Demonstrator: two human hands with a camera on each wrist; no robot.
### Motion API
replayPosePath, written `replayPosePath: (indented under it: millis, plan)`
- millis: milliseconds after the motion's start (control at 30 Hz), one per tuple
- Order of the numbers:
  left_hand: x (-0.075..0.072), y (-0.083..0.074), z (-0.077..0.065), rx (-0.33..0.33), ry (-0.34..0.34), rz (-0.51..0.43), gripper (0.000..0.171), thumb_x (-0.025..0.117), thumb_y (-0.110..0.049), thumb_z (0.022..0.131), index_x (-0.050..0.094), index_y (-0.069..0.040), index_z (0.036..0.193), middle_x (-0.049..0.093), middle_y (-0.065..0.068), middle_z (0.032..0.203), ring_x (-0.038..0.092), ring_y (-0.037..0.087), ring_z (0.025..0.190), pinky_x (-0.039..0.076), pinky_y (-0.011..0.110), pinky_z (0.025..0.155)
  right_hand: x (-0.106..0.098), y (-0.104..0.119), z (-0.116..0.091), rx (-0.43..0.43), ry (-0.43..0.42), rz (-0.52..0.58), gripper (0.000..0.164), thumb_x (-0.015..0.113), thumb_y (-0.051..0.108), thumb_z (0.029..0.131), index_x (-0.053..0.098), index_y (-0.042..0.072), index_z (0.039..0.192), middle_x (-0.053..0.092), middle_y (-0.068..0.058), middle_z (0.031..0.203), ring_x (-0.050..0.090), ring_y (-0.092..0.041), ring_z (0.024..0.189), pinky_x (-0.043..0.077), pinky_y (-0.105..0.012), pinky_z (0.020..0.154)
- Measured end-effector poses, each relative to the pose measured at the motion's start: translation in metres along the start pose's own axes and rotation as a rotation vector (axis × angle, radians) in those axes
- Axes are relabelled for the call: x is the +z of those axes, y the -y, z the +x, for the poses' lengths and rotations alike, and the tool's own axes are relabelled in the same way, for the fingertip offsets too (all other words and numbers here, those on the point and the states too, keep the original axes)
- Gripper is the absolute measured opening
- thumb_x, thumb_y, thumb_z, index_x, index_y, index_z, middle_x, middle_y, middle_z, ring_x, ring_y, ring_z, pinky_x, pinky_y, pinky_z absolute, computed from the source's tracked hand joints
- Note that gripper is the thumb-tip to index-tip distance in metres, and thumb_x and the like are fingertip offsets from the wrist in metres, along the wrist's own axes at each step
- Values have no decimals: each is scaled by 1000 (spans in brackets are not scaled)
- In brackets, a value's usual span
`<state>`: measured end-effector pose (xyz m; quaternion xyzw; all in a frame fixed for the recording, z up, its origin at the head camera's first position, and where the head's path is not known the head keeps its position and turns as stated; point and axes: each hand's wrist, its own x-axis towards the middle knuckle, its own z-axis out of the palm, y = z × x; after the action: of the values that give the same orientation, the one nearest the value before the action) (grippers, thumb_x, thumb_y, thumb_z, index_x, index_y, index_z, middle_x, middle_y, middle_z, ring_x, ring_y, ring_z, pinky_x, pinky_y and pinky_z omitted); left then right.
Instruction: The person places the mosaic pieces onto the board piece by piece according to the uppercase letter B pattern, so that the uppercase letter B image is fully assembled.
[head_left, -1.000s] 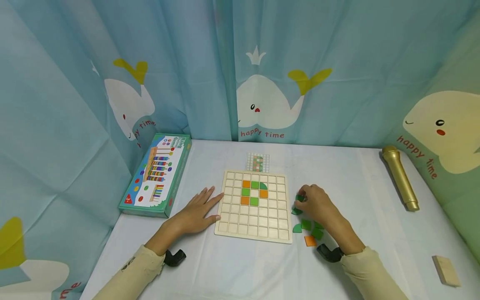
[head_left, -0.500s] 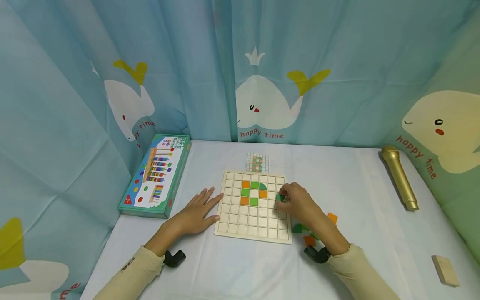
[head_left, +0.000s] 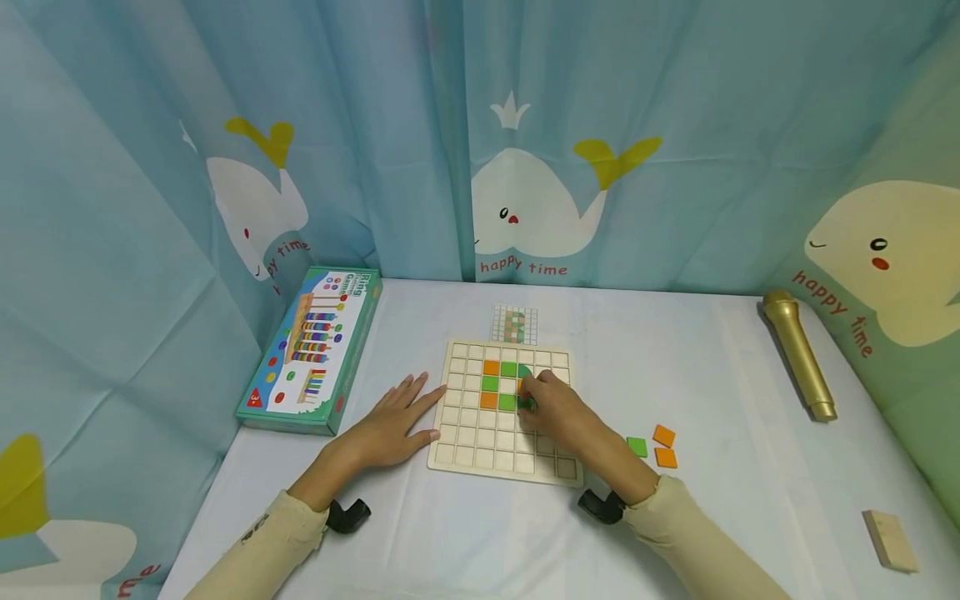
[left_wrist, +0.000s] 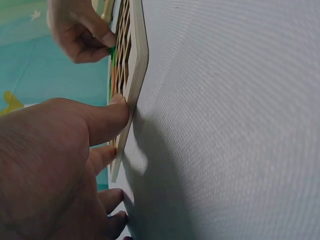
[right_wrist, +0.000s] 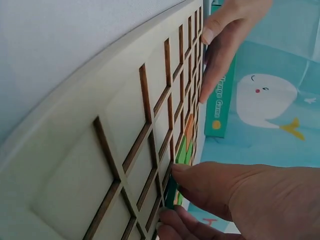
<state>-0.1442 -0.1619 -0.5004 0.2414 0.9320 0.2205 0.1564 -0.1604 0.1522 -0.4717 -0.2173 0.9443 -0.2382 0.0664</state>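
Observation:
A pale wooden grid board point(head_left: 483, 458) lies on the table with orange and green square tiles in several cells. A dark green quarter-round tile point(head_left: 524, 369) sits at the upper right of that group. My right hand point(head_left: 558, 412) pinches another dark green tile point(right_wrist: 171, 192) between thumb and fingers, at the cell under the right-hand orange tile. Its outline is mostly covered by the fingers. My left hand point(head_left: 393, 427) lies with fingers spread, thumb and index finger touching the board's left edge. Behind the board lies a small pattern card point(head_left: 514, 325).
Right of the board lie a green square tile point(head_left: 637, 447) and two orange square tiles point(head_left: 663, 435). A game box point(head_left: 311, 350) stands at the left. Further right are a gold microphone-shaped object point(head_left: 800, 357) and a wooden block point(head_left: 891, 541). Curtains enclose the table.
My right hand has picked up a dark green tile from the loose tiles and carried it left over the board to the tile group. My left hand has stayed in place.

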Motion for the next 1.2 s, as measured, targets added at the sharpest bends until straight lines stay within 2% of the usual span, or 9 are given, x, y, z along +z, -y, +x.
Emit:
replayPosePath:
  millis: [267, 433, 667, 833, 967, 1100, 1200]
  plan:
    - [0, 0, -1, 4, -4, -6, 70, 56, -42, 109, 27, -23, 169, 10, 17, 177, 7, 43, 163, 12, 64, 129, -4, -3, 1, -104, -6, -16, 12, 76, -5, 93, 68, 0, 100, 62, -12, 98, 59, -19, 85, 57, -32, 73]
    - [1, 1, -1, 1, -7, -8, 69, 56, -41, 109, 28, -23, 169, 11, 17, 177, 7, 43, 163, 13, 64, 129, -5, -7, 2, -151, 7, -38, 18, 70, -14, 90, 70, -1, 103, 62, -12, 101, 62, -22, 90, 58, -33, 78]
    - [1, 1, 0, 6, -9, -5, 69, 56, -42, 109, 28, -23, 169, 11, 17, 177, 6, 42, 163, 12, 63, 129, -3, -14, -2, -182, -17, -43, 18, 70, -11, 94, 71, 0, 108, 61, -12, 108, 65, -24, 96, 59, -34, 82]
    - [0, -2, 0, 15, -9, -11, 69, 56, -41, 109, 28, -22, 169, 11, 18, 177, 7, 43, 163, 13, 64, 129, -16, -26, -17, -120, -24, -12, 20, 72, -1, 98, 69, 4, 117, 60, -11, 115, 66, -26, 102, 59, -40, 88]
    - [-1, -3, 0, 13, -7, -13, 69, 55, -41, 109, 28, -21, 169, 11, 18, 177, 7, 43, 163, 13, 64, 129, -36, -43, -38, -3, -17, 3, 21, 74, 5, 98, 69, 4, 118, 61, -12, 115, 65, -26, 101, 59, -44, 86]
    - [-1, -3, -1, 2, -1, -8, 69, 55, -41, 109, 28, -22, 169, 10, 18, 177, 6, 42, 163, 12, 62, 130, -55, -64, -62, 149, 39, 41, 26, 73, 11, 99, 67, 1, 123, 62, -17, 117, 64, -32, 104, 58, -50, 87]
    - [-1, -3, -1, -4, 1, -8, 69, 55, -41, 109, 27, -22, 169, 10, 17, 177, 5, 41, 163, 11, 62, 130, -66, -78, -78, 236, 79, 20, 32, 76, 18, 98, 66, 1, 123, 63, -18, 114, 63, -33, 102, 55, -54, 86]
